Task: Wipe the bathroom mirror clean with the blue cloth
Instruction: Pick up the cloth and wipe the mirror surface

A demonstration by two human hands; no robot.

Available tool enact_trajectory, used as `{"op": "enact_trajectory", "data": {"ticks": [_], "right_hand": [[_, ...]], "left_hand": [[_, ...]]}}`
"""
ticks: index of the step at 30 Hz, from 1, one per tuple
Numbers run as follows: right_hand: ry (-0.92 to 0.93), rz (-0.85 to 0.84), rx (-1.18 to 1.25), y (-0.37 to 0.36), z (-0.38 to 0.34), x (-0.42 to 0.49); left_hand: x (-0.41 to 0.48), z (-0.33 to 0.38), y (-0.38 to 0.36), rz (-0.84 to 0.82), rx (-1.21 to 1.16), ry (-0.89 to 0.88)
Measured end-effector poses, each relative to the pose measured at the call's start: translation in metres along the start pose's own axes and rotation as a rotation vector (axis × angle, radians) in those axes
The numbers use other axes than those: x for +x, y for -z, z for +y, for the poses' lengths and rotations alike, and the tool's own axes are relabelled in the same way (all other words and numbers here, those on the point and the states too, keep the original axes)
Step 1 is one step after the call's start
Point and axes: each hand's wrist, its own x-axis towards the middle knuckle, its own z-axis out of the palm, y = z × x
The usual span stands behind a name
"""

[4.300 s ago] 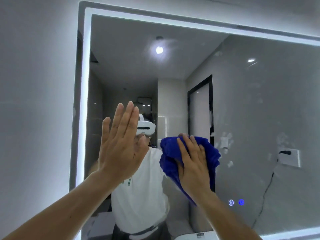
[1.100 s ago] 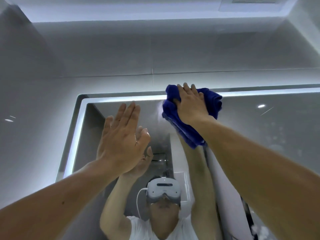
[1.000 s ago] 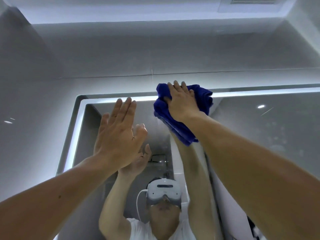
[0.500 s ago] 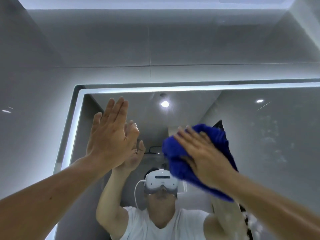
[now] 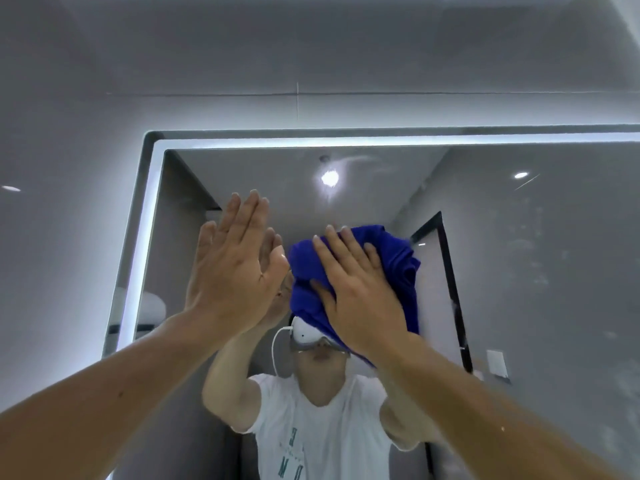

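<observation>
A large wall mirror [image 5: 519, 237] with a lit white border fills the view. My right hand [image 5: 360, 289] lies flat with spread fingers on a bunched blue cloth [image 5: 398, 268] and presses it against the glass near the mirror's middle. My left hand [image 5: 232, 265] is raised flat, fingers straight and together, palm toward the glass just left of the cloth; its reflection meets it. Pale smudges and spots show on the right part of the mirror.
Grey wall tiles [image 5: 311, 64] surround the mirror above and to the left. The mirror's lit edge [image 5: 138, 254] runs down the left side. The glass reflects a person in a white shirt with a headset, a dark door frame and a ceiling light.
My right hand has dragged the blue cloth down from the mirror's top edge to its middle and a little left. My left hand has stayed flat at the glass.
</observation>
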Motion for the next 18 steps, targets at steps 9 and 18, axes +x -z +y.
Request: {"op": "enact_trajectory", "data": {"ticks": [9,18], "right_hand": [[0.126,-0.121,-0.024,-0.021,-0.027,-0.159],[-0.292,0.057,0.063,0.004,0.004,-0.023]], "left_hand": [[-0.067,0.014,-0.011,-0.071,0.013,0.019],[-0.104,0.021,-0.009,-0.053,0.024,0.04]]}}
